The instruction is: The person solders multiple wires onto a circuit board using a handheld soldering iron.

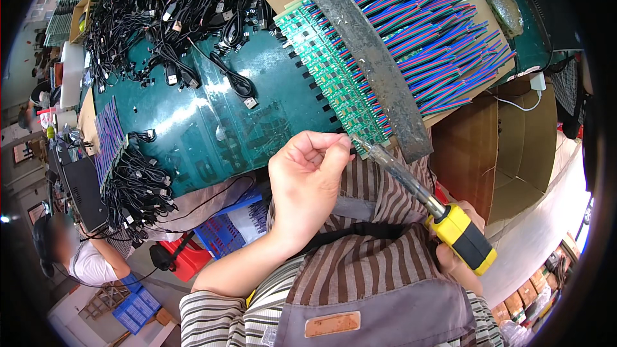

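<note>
My left hand (307, 177) is closed in a pinch at the near corner of a row of green circuit boards (321, 61). A tiny dark piece shows at its fingertips, too small to name. In my right hand (460, 234) is a soldering iron (411, 186) with a yellow and black handle. Its tip touches or nearly touches the boards' near end, right beside my left fingertips. Red, blue and black wires (424, 38) run from the boards to the right. Across them lies a dark metal bar (366, 51). Small black pieces stick out along the boards' left edge.
Black USB cables (186, 13) are heaped at the far left of the green table mat (257, 128). More cables (135, 186) hang off its left edge. A cardboard box (514, 154) stands at the right, below a glass-like dish (501, 6). Another person (96, 257) sits at the left.
</note>
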`<action>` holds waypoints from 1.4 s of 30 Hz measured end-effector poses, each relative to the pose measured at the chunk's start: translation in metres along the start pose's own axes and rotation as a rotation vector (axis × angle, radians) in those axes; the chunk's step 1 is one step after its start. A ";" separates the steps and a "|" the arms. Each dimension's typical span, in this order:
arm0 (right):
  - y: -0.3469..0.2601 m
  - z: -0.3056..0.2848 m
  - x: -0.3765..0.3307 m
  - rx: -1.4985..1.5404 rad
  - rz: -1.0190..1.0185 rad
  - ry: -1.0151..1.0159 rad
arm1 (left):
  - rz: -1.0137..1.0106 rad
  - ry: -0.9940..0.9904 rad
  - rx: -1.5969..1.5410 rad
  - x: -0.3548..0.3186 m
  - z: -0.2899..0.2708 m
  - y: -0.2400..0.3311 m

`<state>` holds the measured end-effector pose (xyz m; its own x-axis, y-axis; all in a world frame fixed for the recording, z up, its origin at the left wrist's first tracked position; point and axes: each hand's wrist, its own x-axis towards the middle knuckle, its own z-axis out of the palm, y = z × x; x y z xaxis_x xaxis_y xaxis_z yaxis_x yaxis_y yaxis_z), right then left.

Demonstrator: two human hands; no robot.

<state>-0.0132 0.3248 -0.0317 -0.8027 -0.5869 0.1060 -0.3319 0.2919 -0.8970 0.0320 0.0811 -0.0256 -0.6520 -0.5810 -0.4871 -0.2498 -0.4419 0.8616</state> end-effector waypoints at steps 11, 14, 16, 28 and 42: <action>0.002 0.004 -0.009 -0.026 0.030 0.031 | 0.043 0.036 0.061 0.000 0.002 -0.003; 0.005 0.006 -0.014 -0.007 0.054 0.062 | 0.047 0.028 0.063 0.000 0.001 -0.004; 0.008 0.001 -0.019 -0.019 0.093 0.019 | 0.046 0.024 0.074 0.001 0.001 -0.005; 0.032 -0.014 -0.020 0.319 0.081 0.316 | 0.087 0.023 0.033 -0.001 0.004 -0.007; 0.095 -0.074 0.093 0.038 -0.070 0.625 | 0.009 -0.066 0.097 0.002 -0.021 0.007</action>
<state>-0.1560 0.3544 -0.0753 -0.9213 -0.0479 0.3859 -0.3859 0.2346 -0.8922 0.0438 0.0627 -0.0240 -0.6992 -0.5371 -0.4719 -0.3102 -0.3668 0.8771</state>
